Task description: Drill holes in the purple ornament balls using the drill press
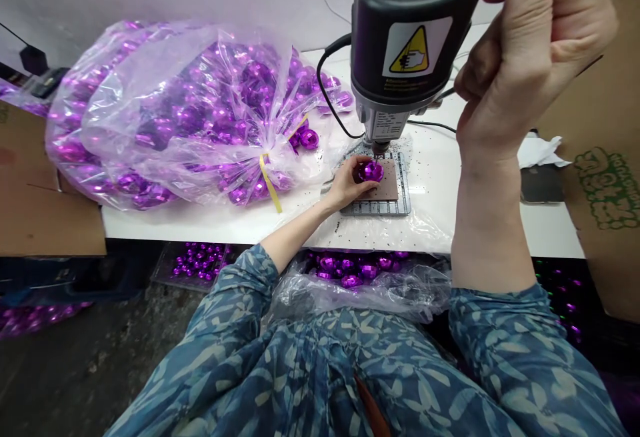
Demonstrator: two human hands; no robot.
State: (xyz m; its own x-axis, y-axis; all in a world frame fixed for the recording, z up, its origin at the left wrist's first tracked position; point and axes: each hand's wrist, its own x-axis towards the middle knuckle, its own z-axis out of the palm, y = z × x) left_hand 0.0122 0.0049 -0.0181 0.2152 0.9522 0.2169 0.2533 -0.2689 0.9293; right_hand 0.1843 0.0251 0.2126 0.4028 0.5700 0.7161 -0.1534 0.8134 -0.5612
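A shiny purple faceted ball (371, 171) rests on a brown board (390, 190) over the slotted metal base (404, 207) of a bench drill press (415, 43). My left hand (350, 182) grips the ball from its left side, thumb and fingers around it. Right above the ball is the drill's chuck (381, 146), its bit reaching down to the ball's top. Raised beside the motor housing, my right hand (535, 43) is closed in a fist; whatever lies inside its fingers is hidden.
A big clear bag (200, 110) of purple balls, tied with yellow strips, fills the table's left. More balls (350, 270) lie in a plastic-lined container at my lap. Cardboard boxes (45, 183) flank both sides. Dark shavings, a black cable (325, 70) and white tissue (543, 152) are near the drill.
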